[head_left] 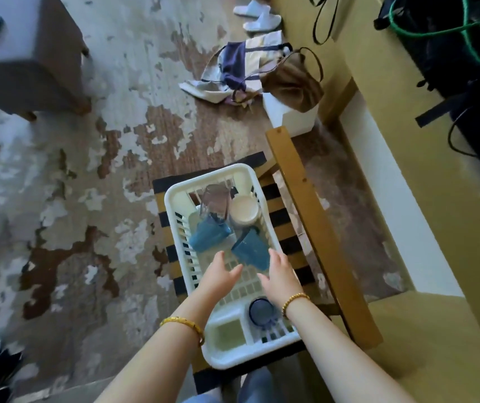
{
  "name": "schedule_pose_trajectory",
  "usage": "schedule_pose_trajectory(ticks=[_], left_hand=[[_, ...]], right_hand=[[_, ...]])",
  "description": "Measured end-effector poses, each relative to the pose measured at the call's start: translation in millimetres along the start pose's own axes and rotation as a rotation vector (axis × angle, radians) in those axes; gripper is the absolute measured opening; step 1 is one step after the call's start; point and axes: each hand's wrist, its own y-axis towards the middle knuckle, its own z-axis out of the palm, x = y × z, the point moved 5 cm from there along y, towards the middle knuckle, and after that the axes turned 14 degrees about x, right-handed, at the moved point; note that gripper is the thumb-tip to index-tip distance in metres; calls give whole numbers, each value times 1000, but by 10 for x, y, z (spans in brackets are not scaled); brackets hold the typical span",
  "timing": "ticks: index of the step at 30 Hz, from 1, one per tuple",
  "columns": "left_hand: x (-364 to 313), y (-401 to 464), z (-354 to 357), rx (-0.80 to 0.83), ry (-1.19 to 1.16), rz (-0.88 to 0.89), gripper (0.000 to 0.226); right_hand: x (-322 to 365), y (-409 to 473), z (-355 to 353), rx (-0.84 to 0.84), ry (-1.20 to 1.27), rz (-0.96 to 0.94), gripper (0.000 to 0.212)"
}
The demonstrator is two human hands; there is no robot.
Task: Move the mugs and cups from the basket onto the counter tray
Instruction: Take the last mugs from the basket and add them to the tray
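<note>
A white plastic basket [174, 199] stands on a wooden chair. Two blue cups lie on their sides in it, one at the left [206, 235] and one at the right [251, 251]. A clear glass [215, 205] and a cream cup [244, 212] sit at the far end. A dark blue mug [261, 312] stands near the near end. My left hand [218, 277] and my right hand [281, 274] hover over the basket with straight fingers, just short of the right blue cup, and hold nothing. No counter tray is in view.
The chair's wooden frame [305, 205] runs along the basket's right side. A yellow counter [407, 141] with a black bag [465, 68] lies to the right. Cloth bags [247, 71], a white box [291, 114] and white slippers [257, 16] lie on the worn floor beyond.
</note>
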Motion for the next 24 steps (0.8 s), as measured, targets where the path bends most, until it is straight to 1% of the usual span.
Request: schedule_pose_trajectory(ticks=[3,6,12,17,20,24], left_hand=[[71,292,74,8,-92,-50,77],[144,567,110,11,-199,-95,77],[288,937,178,-19,-388,-152,77],[263,1166,223,-9,-455,-101,58],[300,1230,287,-16,-588,-99,61],[355,1233,441,2,-869,-107,71]], right_hand=[[-64,344,36,91,10,7,69],[-85,640,86,135,6,-18,71],[-146,990,191,98,-31,18,76],[-211,1077,230,70,11,7,78],[-237,1063,234,49,66,-1,78],[-204,1041,259,37,91,-29,76]])
